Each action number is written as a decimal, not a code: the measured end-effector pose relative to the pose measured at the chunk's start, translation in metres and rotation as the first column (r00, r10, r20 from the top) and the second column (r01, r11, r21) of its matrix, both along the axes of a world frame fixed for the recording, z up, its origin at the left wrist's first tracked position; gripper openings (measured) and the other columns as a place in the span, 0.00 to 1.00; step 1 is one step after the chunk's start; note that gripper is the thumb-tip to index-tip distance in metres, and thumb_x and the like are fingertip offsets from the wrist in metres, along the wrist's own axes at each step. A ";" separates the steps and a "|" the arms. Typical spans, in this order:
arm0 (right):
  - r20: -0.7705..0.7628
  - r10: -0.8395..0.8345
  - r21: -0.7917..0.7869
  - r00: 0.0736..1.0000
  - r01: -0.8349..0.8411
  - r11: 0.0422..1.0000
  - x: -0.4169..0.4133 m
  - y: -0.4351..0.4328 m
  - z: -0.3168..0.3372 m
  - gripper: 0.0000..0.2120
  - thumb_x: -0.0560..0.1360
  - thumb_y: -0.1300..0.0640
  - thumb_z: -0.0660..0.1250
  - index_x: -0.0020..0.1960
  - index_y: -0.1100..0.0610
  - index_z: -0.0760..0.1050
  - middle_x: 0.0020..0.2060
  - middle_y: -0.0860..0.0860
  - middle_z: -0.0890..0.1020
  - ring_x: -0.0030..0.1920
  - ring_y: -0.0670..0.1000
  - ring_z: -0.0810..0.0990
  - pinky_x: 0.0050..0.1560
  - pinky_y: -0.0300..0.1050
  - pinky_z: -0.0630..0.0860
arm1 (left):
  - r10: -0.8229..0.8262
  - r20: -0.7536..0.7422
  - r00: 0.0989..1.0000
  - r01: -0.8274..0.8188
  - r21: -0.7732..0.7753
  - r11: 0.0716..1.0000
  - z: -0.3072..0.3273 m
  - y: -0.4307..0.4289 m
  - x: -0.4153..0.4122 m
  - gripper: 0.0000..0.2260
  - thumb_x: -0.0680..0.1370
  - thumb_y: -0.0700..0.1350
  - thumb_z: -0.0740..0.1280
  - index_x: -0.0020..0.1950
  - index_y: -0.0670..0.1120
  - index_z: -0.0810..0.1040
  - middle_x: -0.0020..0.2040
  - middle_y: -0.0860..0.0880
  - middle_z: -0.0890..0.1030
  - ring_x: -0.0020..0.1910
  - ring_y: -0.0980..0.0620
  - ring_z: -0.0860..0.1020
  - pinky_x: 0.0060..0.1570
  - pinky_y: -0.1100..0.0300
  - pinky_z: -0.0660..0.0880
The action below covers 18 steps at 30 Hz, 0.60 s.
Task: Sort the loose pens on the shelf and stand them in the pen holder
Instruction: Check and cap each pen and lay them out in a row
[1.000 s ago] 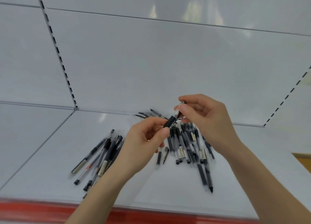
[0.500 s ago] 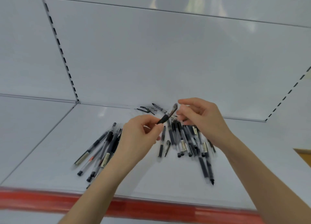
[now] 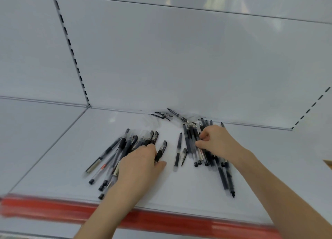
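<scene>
Two piles of black gel pens lie on a white shelf [image 3: 179, 190]. The left pile [image 3: 115, 154] is fanned out, and my left hand [image 3: 138, 165] rests palm down on its right side. A capped black pen [image 3: 162, 149] lies on the shelf with its lower end pinched between that hand's fingers and thumb. My right hand [image 3: 217, 142] sits on the right pile [image 3: 194, 145], thumb and forefinger curled onto one of its pens. A single pen [image 3: 178, 149] and a loose cap [image 3: 184, 153] lie between the piles. No pen holder is in view.
A few more pens and clear wrappers [image 3: 172, 114] lie against the white back panel. A red strip [image 3: 161, 219] runs along the shelf's front edge. Slotted uprights [image 3: 71, 50] stand at the left and right of the bay.
Both hands held one pen up between them a second ago. The left hand has since dropped to the shelf by the left pile with that pen, and the right has gone down onto the right pile.
</scene>
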State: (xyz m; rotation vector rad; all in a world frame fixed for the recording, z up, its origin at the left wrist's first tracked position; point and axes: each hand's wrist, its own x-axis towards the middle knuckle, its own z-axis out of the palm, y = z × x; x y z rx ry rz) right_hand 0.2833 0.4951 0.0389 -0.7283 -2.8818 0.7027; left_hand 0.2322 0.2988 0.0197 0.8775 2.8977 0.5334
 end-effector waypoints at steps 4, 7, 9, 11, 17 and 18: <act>-0.035 -0.023 -0.049 0.999 0.021 0.999 0.004 0.003 0.005 0.09 0.73 0.59 0.67 0.50 0.62 0.79 0.39 0.52 0.81 0.39 0.49 0.77 0.38 0.37 0.71 | -0.008 -0.022 1.000 0.010 0.091 0.996 0.003 0.002 -0.008 0.11 0.78 0.53 0.60 0.56 0.48 0.73 0.51 0.51 0.78 0.51 0.50 0.75 0.49 0.58 0.71; -0.010 -0.010 -0.052 1.000 0.010 0.999 0.006 0.001 0.005 0.16 0.72 0.54 0.69 0.49 0.67 0.78 0.42 0.62 0.83 0.44 0.60 0.81 0.46 0.47 0.77 | -0.014 -0.049 0.999 0.020 0.116 0.993 0.006 0.008 -0.020 0.09 0.78 0.50 0.61 0.52 0.46 0.74 0.49 0.49 0.79 0.49 0.48 0.76 0.47 0.57 0.72; -0.001 0.007 -0.034 1.000 -0.007 0.999 0.007 -0.003 0.002 0.20 0.72 0.53 0.69 0.50 0.71 0.77 0.48 0.67 0.81 0.49 0.64 0.79 0.50 0.52 0.76 | -0.010 -0.072 0.997 0.019 0.119 0.993 0.010 0.014 -0.030 0.08 0.78 0.49 0.61 0.51 0.46 0.74 0.50 0.49 0.79 0.49 0.47 0.76 0.46 0.57 0.71; 0.013 0.016 -0.030 1.000 -0.015 0.999 0.005 -0.006 0.000 0.20 0.72 0.53 0.69 0.50 0.72 0.76 0.48 0.67 0.81 0.48 0.63 0.80 0.48 0.50 0.76 | -0.008 -0.089 0.996 0.019 0.120 0.993 0.014 0.021 -0.045 0.08 0.78 0.47 0.60 0.52 0.46 0.75 0.51 0.49 0.78 0.51 0.47 0.75 0.46 0.58 0.68; 0.024 -0.010 -0.085 1.000 0.012 0.996 0.006 0.000 -0.004 0.12 0.71 0.61 0.66 0.45 0.72 0.77 0.42 0.67 0.81 0.37 0.58 0.77 0.34 0.39 0.67 | -0.069 -0.103 0.992 0.086 0.176 0.981 0.015 0.053 -0.096 0.09 0.78 0.41 0.61 0.54 0.41 0.78 0.54 0.43 0.78 0.54 0.44 0.75 0.51 0.54 0.71; 0.003 -0.020 -0.099 1.000 0.020 0.995 0.007 0.001 -0.005 0.12 0.71 0.61 0.66 0.46 0.71 0.77 0.43 0.66 0.81 0.38 0.60 0.79 0.35 0.38 0.68 | -0.081 -0.111 0.991 0.099 0.167 0.981 0.013 0.058 -0.103 0.10 0.78 0.41 0.61 0.55 0.41 0.78 0.55 0.42 0.77 0.54 0.43 0.75 0.51 0.54 0.70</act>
